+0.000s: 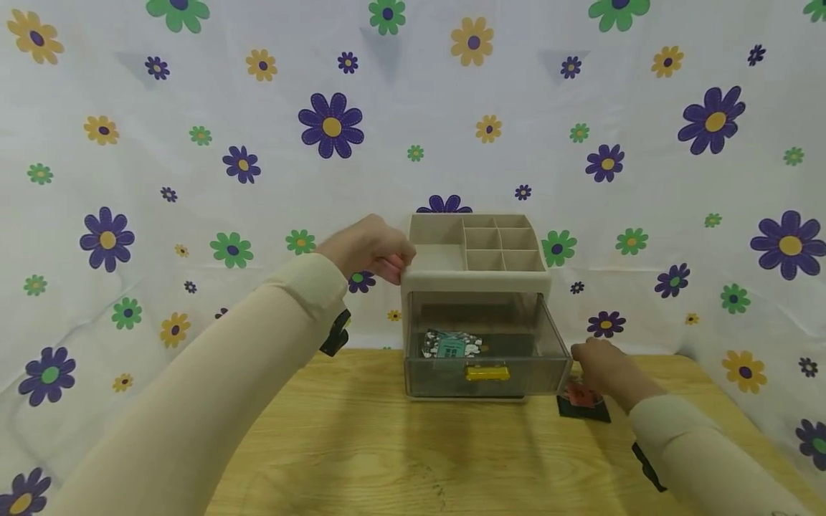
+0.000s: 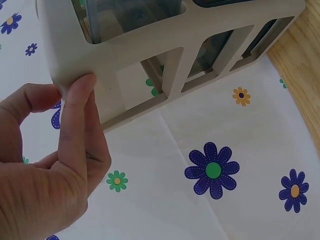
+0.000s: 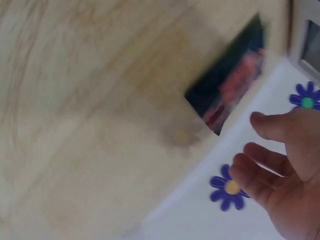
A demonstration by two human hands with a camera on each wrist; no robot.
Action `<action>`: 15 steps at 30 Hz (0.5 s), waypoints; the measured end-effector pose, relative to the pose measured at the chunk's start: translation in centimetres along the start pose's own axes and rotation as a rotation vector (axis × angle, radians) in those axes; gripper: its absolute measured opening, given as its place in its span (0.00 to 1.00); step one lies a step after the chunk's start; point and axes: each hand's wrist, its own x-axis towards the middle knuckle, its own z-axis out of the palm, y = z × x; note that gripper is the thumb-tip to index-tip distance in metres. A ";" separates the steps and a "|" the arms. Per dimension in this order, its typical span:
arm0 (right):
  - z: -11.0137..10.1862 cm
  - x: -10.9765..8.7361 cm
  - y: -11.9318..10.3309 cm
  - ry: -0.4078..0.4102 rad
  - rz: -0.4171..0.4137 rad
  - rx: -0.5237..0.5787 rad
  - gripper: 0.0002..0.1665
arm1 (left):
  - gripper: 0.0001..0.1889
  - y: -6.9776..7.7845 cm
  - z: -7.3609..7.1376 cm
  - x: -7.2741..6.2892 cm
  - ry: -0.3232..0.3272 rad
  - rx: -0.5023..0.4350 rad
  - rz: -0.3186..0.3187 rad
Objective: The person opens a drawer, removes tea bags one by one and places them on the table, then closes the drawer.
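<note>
A cream desktop organizer (image 1: 476, 281) stands on the table, its clear grey drawer (image 1: 432, 378) with a yellow handle (image 1: 487, 373) pulled out. Inside the drawer lies a patterned packet with a teal label (image 1: 452, 347). My left hand (image 1: 374, 247) pinches the organizer's upper left edge between thumb and fingers, as the left wrist view shows up close. To the right of the drawer, my right hand (image 1: 606, 369) hovers above a dark flat packet with a red label (image 1: 584, 409). In the right wrist view its fingers are loosely bent and hold nothing, apart from that packet.
Small divided compartments (image 1: 502, 249) and a larger one top the organizer. The wooden table (image 1: 361, 444) reaches back to a white flowered cloth (image 1: 193, 172) hanging behind. Open side frames of the organizer (image 2: 172, 75) show in the left wrist view.
</note>
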 end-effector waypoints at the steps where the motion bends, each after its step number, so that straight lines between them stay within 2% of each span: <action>1: -0.3 -0.1 -0.1 0.017 -0.008 -0.018 0.09 | 0.16 0.0 0.0 0.0 0.001 0.004 0.001; 6: -2.5 -1.1 -0.9 0.038 -0.072 -0.037 0.09 | 0.14 0.1 0.0 -0.2 0.008 0.016 0.010; 8: -2.7 -1.9 -1.2 0.061 -0.120 -0.024 0.08 | 0.14 0.1 -0.1 -0.3 0.007 0.011 0.015; 12: -1.2 -3.8 -1.7 0.139 -0.216 0.043 0.07 | 0.14 0.2 -0.1 -0.5 0.001 -0.002 0.031; 15: 0.5 -5.1 -2.0 0.132 -0.228 0.096 0.08 | 0.14 0.2 0.1 -0.6 -0.005 -0.005 0.035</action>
